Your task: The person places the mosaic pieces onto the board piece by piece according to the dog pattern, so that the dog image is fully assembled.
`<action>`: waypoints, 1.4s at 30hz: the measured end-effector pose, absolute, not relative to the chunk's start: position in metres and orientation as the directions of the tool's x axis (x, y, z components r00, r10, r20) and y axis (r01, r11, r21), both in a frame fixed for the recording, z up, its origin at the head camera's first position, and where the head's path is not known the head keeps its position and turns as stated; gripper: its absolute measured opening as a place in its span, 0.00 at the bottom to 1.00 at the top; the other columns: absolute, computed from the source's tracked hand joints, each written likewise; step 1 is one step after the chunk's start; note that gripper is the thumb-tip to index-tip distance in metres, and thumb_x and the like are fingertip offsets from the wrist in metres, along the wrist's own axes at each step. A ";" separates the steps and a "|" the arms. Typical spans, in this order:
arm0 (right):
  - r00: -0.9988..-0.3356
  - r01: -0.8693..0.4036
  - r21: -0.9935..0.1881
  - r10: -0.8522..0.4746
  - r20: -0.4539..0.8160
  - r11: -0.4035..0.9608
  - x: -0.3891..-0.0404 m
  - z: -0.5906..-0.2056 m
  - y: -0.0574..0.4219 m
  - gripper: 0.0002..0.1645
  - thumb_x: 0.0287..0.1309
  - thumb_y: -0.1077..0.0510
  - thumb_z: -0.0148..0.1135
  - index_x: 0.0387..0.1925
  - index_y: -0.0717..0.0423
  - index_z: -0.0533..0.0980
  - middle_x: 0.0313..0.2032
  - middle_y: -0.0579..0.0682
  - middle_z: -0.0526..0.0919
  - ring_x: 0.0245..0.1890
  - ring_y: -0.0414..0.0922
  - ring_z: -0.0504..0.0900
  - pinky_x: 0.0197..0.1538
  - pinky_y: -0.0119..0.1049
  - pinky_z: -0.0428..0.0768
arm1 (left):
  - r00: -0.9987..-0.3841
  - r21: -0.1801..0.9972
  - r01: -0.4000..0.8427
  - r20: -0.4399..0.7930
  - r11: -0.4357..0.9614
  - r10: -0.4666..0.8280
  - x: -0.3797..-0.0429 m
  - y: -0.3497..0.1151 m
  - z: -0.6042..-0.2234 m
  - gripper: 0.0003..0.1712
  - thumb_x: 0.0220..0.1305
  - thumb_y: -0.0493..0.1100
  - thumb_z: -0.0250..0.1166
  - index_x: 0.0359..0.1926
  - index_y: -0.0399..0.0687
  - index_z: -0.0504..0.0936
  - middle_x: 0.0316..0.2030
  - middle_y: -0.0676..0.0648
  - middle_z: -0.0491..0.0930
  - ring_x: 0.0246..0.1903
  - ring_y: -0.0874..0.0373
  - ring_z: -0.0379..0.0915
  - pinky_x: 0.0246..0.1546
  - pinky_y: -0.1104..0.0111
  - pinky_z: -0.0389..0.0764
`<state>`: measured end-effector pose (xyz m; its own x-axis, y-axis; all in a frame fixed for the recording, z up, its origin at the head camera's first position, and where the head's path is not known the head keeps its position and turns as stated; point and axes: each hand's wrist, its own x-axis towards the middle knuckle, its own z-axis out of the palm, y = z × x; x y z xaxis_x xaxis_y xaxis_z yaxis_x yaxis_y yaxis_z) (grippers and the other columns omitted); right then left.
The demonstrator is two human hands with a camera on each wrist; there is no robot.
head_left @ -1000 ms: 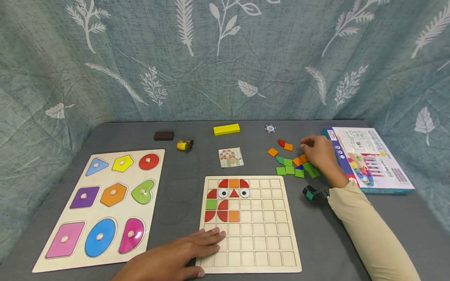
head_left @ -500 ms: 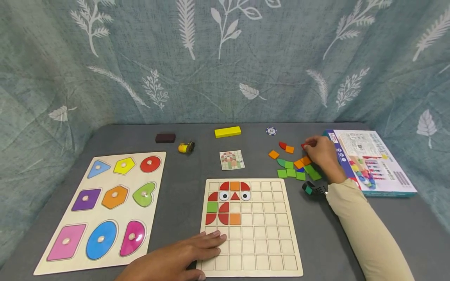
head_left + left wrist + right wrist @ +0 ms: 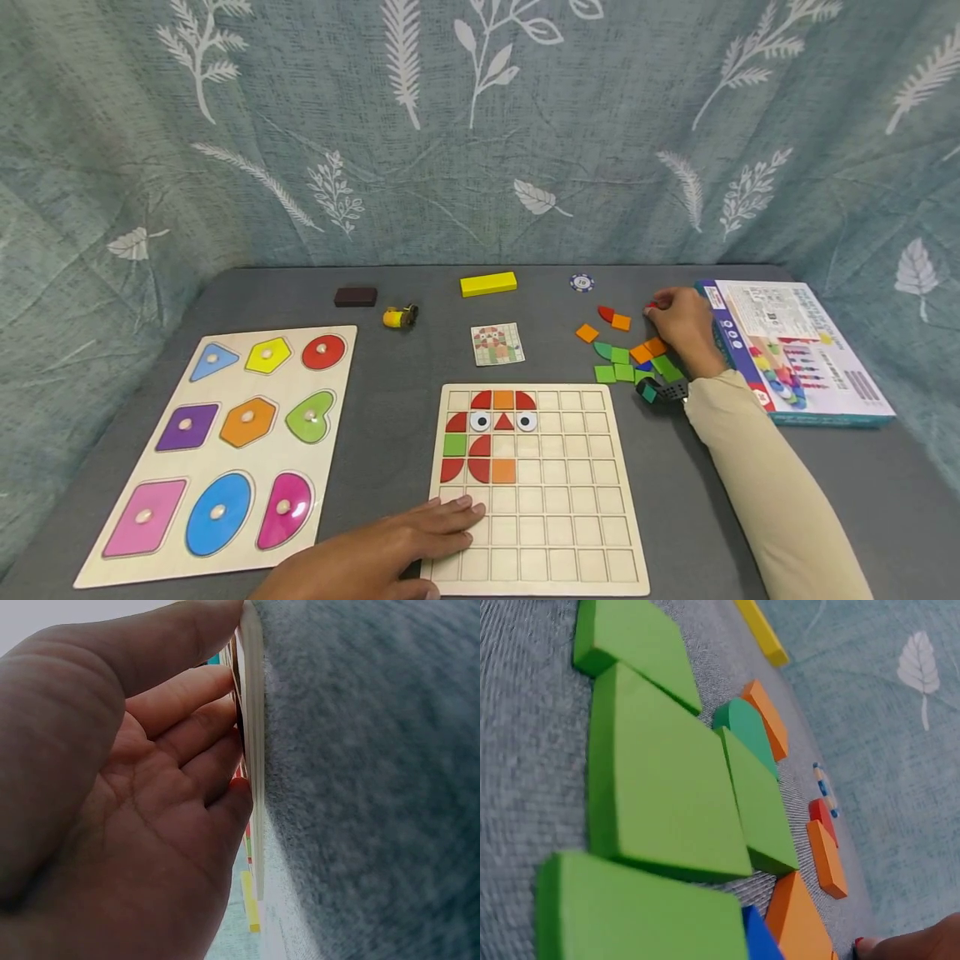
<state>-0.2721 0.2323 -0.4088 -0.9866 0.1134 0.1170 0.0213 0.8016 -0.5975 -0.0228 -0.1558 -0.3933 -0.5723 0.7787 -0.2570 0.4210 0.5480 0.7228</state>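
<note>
Head view: a small red piece [image 3: 650, 306] is pinched between the thumb and fingertips of the right hand [image 3: 684, 325], just beside the printed box [image 3: 802, 350]. Green tiles [image 3: 624, 372], orange tiles [image 3: 641, 353], a teal piece [image 3: 602, 350] and a partly covered blue piece [image 3: 760, 934] are scattered near that hand, some touching.

By the left hand [image 3: 397, 546], the near left part of the grid board [image 3: 557, 527] is pressed; its fingers are kept nearly straight and close together, the thumb set apart. In the left wrist view the thumb is brought up to the board's edge, though whether it touches cannot be told. The upper left cells are occupied by two eye discs [image 3: 527, 421], a red triangle [image 3: 504, 422], red quarter-rounds [image 3: 478, 472], two orange squares [image 3: 504, 472] and a green square [image 3: 454, 445]. Beyond the board, a pattern card [image 3: 497, 344] is laid flat. To the left, a shape puzzle [image 3: 262, 386] is placed.
</note>
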 end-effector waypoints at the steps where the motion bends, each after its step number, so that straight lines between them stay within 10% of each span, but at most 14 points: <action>1: -0.988 0.019 -0.592 0.105 0.111 0.806 -0.273 -0.409 0.232 0.19 0.60 0.63 0.63 0.49 0.72 0.78 0.43 0.68 0.82 0.45 0.62 0.79 0.49 0.54 0.75 | -0.572 0.722 0.423 -0.256 0.547 0.779 -0.023 -0.156 -0.394 0.33 0.65 0.47 0.65 0.70 0.51 0.68 0.72 0.57 0.57 0.71 0.52 0.51 0.59 0.59 0.70; 21: -0.983 -0.152 -0.629 -0.049 0.179 0.762 -0.265 -0.401 0.224 0.13 0.61 0.69 0.57 0.46 0.70 0.80 0.40 0.66 0.83 0.38 0.58 0.79 0.41 0.50 0.77 | -0.587 0.731 0.387 -0.275 0.562 0.762 -0.022 -0.155 -0.395 0.34 0.64 0.47 0.66 0.70 0.52 0.68 0.71 0.57 0.58 0.70 0.50 0.53 0.58 0.58 0.72; 42: -0.870 -0.299 -0.785 -0.493 -0.008 0.542 -0.213 -0.390 0.177 0.11 0.61 0.69 0.60 0.45 0.68 0.81 0.41 0.56 0.84 0.36 0.47 0.82 0.37 0.36 0.80 | -0.567 0.748 0.380 -0.276 0.544 0.776 -0.023 -0.157 -0.394 0.34 0.67 0.49 0.64 0.71 0.53 0.66 0.72 0.58 0.56 0.71 0.52 0.50 0.60 0.58 0.70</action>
<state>-0.2130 0.1774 -0.3902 -0.8700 -0.4931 -0.0083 -0.2995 0.5416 -0.7855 -0.0235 -0.1570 -0.3936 -0.5675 0.7759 -0.2756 0.3799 0.5437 0.7484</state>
